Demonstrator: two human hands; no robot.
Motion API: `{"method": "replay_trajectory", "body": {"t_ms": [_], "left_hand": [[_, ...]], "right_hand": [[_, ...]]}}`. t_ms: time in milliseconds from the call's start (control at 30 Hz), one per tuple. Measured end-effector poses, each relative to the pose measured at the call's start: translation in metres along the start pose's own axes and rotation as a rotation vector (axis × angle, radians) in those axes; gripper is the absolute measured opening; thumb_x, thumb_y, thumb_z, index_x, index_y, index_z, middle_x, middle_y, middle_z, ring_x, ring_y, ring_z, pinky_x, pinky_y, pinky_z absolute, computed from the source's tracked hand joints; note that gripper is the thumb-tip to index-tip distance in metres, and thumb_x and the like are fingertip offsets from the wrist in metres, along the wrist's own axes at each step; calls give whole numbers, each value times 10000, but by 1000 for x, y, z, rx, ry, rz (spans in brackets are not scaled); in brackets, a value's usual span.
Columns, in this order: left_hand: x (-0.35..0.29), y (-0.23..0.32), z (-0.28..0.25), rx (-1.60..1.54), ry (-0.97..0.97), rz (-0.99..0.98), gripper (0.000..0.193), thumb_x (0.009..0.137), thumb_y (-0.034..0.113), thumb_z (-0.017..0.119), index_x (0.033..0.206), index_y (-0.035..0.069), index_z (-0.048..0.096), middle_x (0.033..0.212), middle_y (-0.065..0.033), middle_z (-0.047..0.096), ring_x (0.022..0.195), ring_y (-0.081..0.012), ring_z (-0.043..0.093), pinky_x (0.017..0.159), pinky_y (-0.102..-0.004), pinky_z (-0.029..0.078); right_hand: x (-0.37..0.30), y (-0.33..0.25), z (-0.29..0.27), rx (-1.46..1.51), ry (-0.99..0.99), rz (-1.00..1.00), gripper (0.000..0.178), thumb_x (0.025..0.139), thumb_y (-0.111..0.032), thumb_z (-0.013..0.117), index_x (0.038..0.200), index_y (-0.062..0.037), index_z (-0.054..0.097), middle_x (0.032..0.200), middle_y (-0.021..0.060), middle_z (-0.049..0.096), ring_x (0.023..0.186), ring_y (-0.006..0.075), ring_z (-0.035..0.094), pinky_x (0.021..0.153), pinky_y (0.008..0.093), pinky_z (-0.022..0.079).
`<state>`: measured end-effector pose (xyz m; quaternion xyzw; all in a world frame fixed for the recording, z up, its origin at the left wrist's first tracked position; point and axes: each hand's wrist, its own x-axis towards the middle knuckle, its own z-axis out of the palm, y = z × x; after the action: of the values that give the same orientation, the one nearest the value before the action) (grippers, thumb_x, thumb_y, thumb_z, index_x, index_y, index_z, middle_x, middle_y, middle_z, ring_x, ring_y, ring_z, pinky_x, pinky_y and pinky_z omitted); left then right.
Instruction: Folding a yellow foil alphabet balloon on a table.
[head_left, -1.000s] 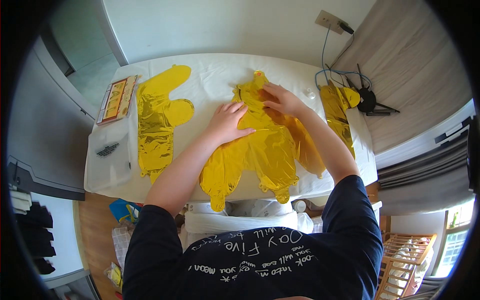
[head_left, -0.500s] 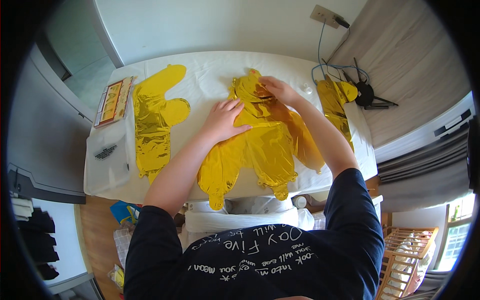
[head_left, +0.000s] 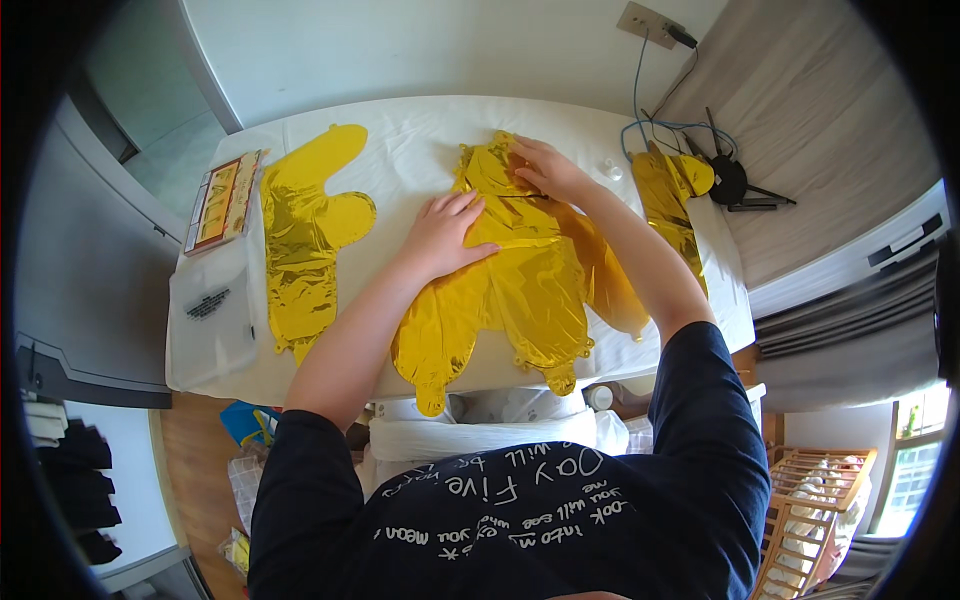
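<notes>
A flat, uninflated gold foil balloon point(head_left: 535, 285) lies in the middle of the white-covered table, its lobes pointing toward me. My left hand point(head_left: 445, 234) presses on its left side with the fingers spread. Farther off, my right hand point(head_left: 548, 170) rests on the upper right part, fingers stretched out over the foil. Creases run across the sheet between my hands. To the left lies another flat gold foil balloon point(head_left: 300, 255), apart from the middle one. A third piece of gold foil point(head_left: 668, 205) is at the right, under my right forearm's far side.
On the left of the table point(head_left: 410, 130) are a flat printed box point(head_left: 222, 203) and a clear plastic bag point(head_left: 212, 325). A black router point(head_left: 730, 180) with antennas and cables stands at the right edge. A small clear object point(head_left: 612, 170) lies near my right hand.
My right hand has shifted slightly, and its fingers now lie flatter on the foil. The balloon's far end looks less curled. My left hand stays in place on the balloon.
</notes>
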<state>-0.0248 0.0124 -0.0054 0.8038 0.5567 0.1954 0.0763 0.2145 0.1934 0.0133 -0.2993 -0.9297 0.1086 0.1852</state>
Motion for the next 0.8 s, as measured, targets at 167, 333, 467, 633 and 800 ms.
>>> {"method": "replay_trajectory", "body": {"t_ms": [167,333,467,633,800], "left_hand": [[5,4,1,3,1,14,858,890,607,685,1515,52,492,1604,-110,439,1482,-324,379,1234,-468,261],[0,0,0,-3,-3,1,853,894,605,681,1518,56,489,1606,-107,437,1481,-326,378,1235,-473,257],[1,0,0,0,-1,3,848,894,600,682,1518,59,489,1608,-104,434,1481,-327,378,1236,-474,255],[1,1,-2,-6,-6,6,842,893,591,685,1518,61,490,1609,-104,433,1481,-328,378,1236,-475,254],[2,2,-2,0,-5,-1,855,883,595,696,1520,61,490,1607,-108,436,1481,-326,379,1235,-472,259]], "right_hand": [[-2,21,13,-95,-166,30,510,1103,-302,444,1563,-84,411,1656,143,344,1537,350,293,1260,486,238],[1,9,18,-192,-195,49,558,1120,-359,357,1619,-114,299,1699,121,253,1585,326,173,1279,528,133],[4,5,14,-284,-288,130,591,1121,-408,337,1645,-154,234,1721,102,190,1598,308,120,1282,516,101],[12,11,1,72,-249,240,592,1110,-434,374,1618,-136,314,1669,122,331,1572,296,232,1276,509,133],[17,14,3,518,-91,439,544,1108,-408,419,1589,-154,395,1577,145,480,1509,323,358,1269,452,187]]}}
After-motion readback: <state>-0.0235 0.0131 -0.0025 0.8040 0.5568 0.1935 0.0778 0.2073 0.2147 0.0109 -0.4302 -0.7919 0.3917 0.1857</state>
